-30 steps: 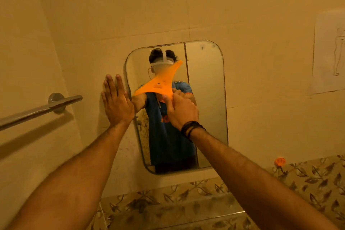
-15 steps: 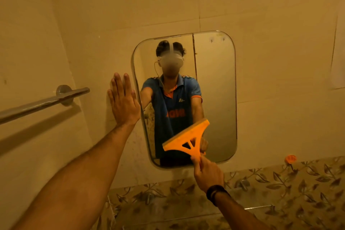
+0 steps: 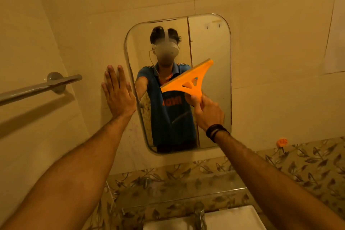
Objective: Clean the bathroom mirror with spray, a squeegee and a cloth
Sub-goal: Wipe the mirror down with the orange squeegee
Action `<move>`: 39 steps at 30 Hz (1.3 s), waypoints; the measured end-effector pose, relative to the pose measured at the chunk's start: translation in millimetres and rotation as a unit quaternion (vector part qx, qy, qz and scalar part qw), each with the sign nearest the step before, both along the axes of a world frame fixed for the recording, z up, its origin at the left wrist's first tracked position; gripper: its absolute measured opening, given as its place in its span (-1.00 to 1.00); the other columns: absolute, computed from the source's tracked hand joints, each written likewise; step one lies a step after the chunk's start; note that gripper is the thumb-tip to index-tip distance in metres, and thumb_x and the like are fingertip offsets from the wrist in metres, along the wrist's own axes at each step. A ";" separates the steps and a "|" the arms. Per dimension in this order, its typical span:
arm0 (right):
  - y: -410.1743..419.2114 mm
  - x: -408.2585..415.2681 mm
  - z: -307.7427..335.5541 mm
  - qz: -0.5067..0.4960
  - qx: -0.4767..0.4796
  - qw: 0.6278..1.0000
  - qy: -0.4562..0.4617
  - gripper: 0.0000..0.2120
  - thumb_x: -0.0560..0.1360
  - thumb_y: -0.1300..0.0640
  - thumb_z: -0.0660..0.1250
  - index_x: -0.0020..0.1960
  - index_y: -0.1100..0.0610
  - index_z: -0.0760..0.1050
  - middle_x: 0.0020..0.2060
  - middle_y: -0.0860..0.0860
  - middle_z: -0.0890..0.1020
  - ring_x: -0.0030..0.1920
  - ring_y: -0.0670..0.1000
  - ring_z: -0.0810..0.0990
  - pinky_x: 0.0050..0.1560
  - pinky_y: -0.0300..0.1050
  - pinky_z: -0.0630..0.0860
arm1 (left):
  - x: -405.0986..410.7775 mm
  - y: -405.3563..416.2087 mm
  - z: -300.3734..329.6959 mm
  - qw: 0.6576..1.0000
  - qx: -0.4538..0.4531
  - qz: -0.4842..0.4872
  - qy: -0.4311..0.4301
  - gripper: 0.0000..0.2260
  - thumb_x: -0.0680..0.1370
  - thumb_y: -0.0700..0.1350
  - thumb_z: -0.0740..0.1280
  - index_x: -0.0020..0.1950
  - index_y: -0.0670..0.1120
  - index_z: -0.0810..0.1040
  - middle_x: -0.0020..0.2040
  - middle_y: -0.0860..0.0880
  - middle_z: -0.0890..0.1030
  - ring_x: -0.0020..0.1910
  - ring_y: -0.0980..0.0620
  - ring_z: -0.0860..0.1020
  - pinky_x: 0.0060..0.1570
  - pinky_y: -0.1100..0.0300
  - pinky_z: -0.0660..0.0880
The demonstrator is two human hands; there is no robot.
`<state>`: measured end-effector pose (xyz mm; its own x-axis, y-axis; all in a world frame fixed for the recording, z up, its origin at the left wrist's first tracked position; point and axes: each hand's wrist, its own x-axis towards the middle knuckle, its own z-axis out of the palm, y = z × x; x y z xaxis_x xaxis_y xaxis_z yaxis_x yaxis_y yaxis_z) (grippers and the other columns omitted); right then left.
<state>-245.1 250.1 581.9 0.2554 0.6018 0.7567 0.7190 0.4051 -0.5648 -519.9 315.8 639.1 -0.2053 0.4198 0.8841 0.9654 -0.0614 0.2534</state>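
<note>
Wall (image 3: 89, 30) left of mirror (image 3: 211, 46) bears the left hand (image 3: 118, 93), fingers straight, palm flat against it. Right hand (image 3: 208, 111), nearer the glass, grips the squeegee (image 3: 186, 81) handle; blade tilted, rising rightward across mid-mirror. Blade contact with glass: cannot tell.
</note>
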 end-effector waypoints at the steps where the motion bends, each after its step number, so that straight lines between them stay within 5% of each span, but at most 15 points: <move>1: 5.0 3.9 -5.6 -0.002 -0.013 1.000 -0.008 -0.55 0.60 -0.25 0.02 -0.01 0.04 0.54 -0.40 0.02 0.53 -0.41 0.02 0.49 -0.40 -0.12 0.43 | 0.4 -0.3 -1.1 1.000 0.004 -0.001 -0.004 -0.48 0.68 0.02 -0.13 0.65 0.01 -0.11 0.66 -0.12 -0.07 0.64 -0.12 -0.07 0.59 -0.15 -0.05; 13: -44.3 27.5 -213.6 -0.040 -0.193 0.980 0.012 -0.29 0.39 -0.51 -0.35 -0.23 -0.06 0.39 -0.46 -0.12 0.40 -0.40 -0.03 0.46 -0.38 -0.11 0.38 | 4.2 2.1 -11.5 1.000 0.015 -0.002 -0.014 -0.49 0.69 0.03 -0.15 0.65 0.01 -0.13 0.66 -0.13 -0.06 0.64 -0.11 -0.07 0.59 -0.13 -0.05; 16: -51.0 33.5 -204.6 -0.048 -0.189 0.981 0.005 -0.28 0.39 -0.51 -0.35 -0.21 -0.05 0.39 -0.48 -0.12 0.37 -0.44 -0.08 0.41 -0.43 -0.15 0.29 | 4.5 3.2 -12.0 1.000 0.018 0.007 -0.024 -0.49 0.69 0.02 -0.13 0.65 0.03 -0.14 0.66 -0.12 -0.06 0.64 -0.10 -0.07 0.59 -0.14 -0.03; 21: -39.9 39.4 -98.3 -0.050 -0.049 0.992 0.105 -0.58 0.58 -0.21 0.03 -0.23 0.03 0.44 -0.50 -0.11 0.37 -0.51 -0.15 0.30 -0.47 -0.25 0.15 | 7.6 1.5 -12.9 0.999 0.030 -0.002 -0.026 -0.48 0.70 -0.05 -0.05 0.65 0.01 -0.13 0.66 -0.13 -0.05 0.64 -0.11 -0.06 0.58 -0.11 -0.09; 26: -4.1 62.9 -29.2 -0.089 -0.035 0.993 0.073 -0.54 0.60 -0.21 0.05 -0.08 0.10 0.55 -0.33 0.06 0.57 -0.34 0.09 0.48 -0.36 -0.15 0.26 | 7.9 1.9 -13.1 0.999 0.023 0.004 -0.024 -0.49 0.70 -0.01 -0.10 0.65 0.02 -0.14 0.66 -0.13 -0.06 0.64 -0.11 -0.07 0.58 -0.11 -0.08; 39: -45.7 64.9 -214.9 -0.087 -0.233 0.966 0.072 -0.52 0.59 -0.22 0.02 -0.19 0.08 0.50 -0.39 -0.02 0.45 -0.33 0.04 0.43 -0.37 -0.13 0.20 | 12.2 1.3 -9.9 0.999 0.021 0.019 -0.036 -0.49 0.70 -0.01 -0.11 0.65 0.01 -0.11 0.66 -0.12 -0.04 0.64 -0.10 -0.06 0.57 -0.08 -0.11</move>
